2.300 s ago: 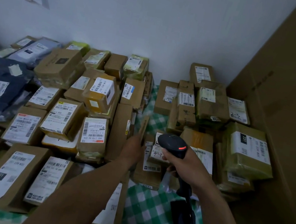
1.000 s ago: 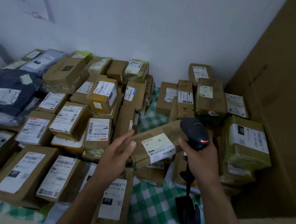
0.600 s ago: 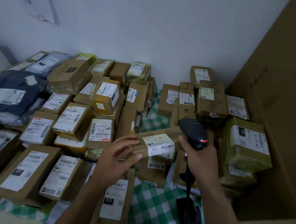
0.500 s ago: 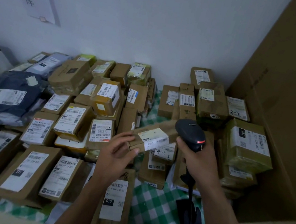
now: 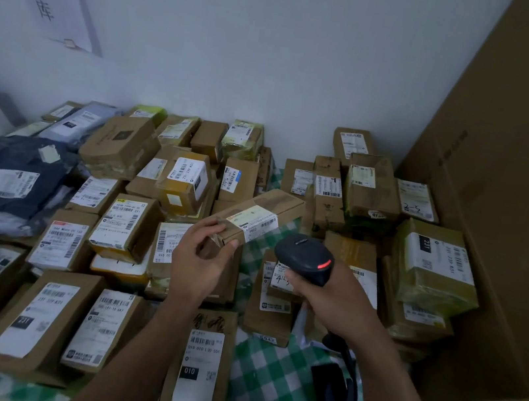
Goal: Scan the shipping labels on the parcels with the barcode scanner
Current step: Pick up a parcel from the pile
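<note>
step: scanning one box (image 5: 265,216), judged mid-scan | left hand (image 5: 201,259) gripping its near end, holding it tilted above worktop (image 5: 271,392), label (image 5: 254,221) facing up | right hand (image 5: 327,297) gripping scanner (image 5: 304,258) just right of label | next: probably aiming beam squarely on barcode

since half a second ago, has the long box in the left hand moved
Yes. The long box has shifted up and left, toward the yellow-taped parcel, which stays put.
</note>
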{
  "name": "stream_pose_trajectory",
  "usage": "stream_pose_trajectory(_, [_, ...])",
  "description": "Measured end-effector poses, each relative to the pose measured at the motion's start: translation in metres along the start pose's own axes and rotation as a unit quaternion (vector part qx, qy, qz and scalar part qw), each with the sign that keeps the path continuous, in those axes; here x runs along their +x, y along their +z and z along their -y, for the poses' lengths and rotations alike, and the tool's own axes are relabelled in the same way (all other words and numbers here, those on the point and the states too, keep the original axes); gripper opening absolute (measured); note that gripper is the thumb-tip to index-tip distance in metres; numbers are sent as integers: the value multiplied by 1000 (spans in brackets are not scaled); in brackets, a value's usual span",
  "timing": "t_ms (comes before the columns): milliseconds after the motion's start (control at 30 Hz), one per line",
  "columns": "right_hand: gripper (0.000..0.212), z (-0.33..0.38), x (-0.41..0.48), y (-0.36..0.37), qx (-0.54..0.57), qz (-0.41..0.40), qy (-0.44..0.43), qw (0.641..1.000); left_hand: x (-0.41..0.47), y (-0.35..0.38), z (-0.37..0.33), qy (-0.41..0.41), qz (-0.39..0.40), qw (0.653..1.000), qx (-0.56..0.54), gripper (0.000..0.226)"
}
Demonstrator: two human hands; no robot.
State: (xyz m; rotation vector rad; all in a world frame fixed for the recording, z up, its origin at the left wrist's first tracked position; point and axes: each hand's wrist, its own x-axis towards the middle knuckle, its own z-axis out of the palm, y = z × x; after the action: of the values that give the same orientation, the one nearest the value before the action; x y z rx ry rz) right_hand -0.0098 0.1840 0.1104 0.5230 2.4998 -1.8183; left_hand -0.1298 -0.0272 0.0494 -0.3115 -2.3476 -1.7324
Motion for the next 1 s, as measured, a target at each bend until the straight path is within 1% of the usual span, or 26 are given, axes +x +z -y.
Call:
stream_pose_trajectory(133, [42, 0, 2, 0, -6, 3, 3, 1000, 1, -2, 3, 7, 5, 1000, 15, 39])
stream_pose_trajectory(233, [42, 1, 2, 1, 0, 5, 4, 1000, 2, -3, 8, 26, 9, 999, 35, 40])
stream_pose_trajectory(567, [55, -3, 11, 1, -1, 12, 16, 1000, 5, -4, 14, -12, 12, 999, 39, 41])
stream_pose_trajectory(633, [53, -4, 15, 0, -6, 13, 19, 1000, 7, -2, 15, -20, 9, 999, 29, 40])
stream_pose_trajectory(700, [46, -1, 19, -3, -13, 13, 21, 1000, 11, 1, 15, -24, 8, 999, 24, 39])
stream_pose_trajectory(767, [38, 4, 25, -8, -11, 30, 27, 999, 18, 5, 14, -48, 8, 999, 8, 38])
stream_pose_trajectory(867, [33, 17, 43, -23, 3, 47, 36, 998, 38, 14, 3, -123, -11, 992, -26, 41])
stream_pose_trajectory(933, [35, 31, 62, -38, -4, 42, 33, 999, 59, 27, -5, -160, -31, 983, -84, 42])
stream_pose_trajectory(1000, [29, 49, 82, -53, -25, 41, 29, 998, 83, 45, -11, -189, -56, 970, -144, 37])
